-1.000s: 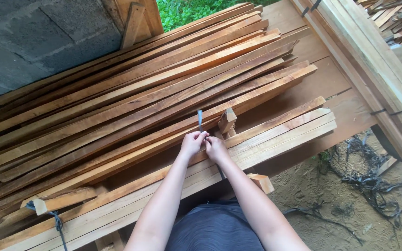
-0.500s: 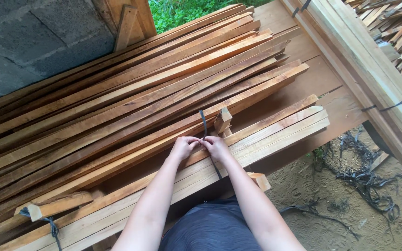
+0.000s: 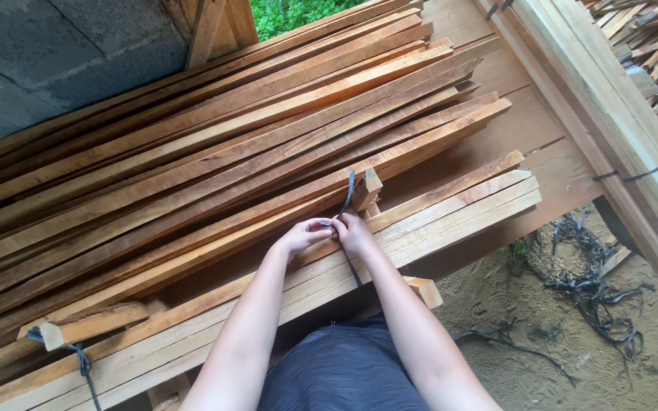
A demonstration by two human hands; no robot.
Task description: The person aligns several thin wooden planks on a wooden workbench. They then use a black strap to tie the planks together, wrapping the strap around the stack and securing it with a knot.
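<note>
Both hands meet over the near bundle of slats (image 3: 451,209), whose long axis runs from lower left to upper right. The left hand (image 3: 304,236) and right hand (image 3: 354,232) each pinch a dark strap (image 3: 348,194), which rises up and away from the fingers, across the slats, toward a short wood block (image 3: 367,188).

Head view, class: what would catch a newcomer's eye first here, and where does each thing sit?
At centre, the left hand and right hand meet on a dark strap over the near bundle of pale wooden slats. Behind them a big stack of reddish slats runs slantwise across the frame. At the lower right, loose dark straps lie tangled on the dirt ground.
</note>
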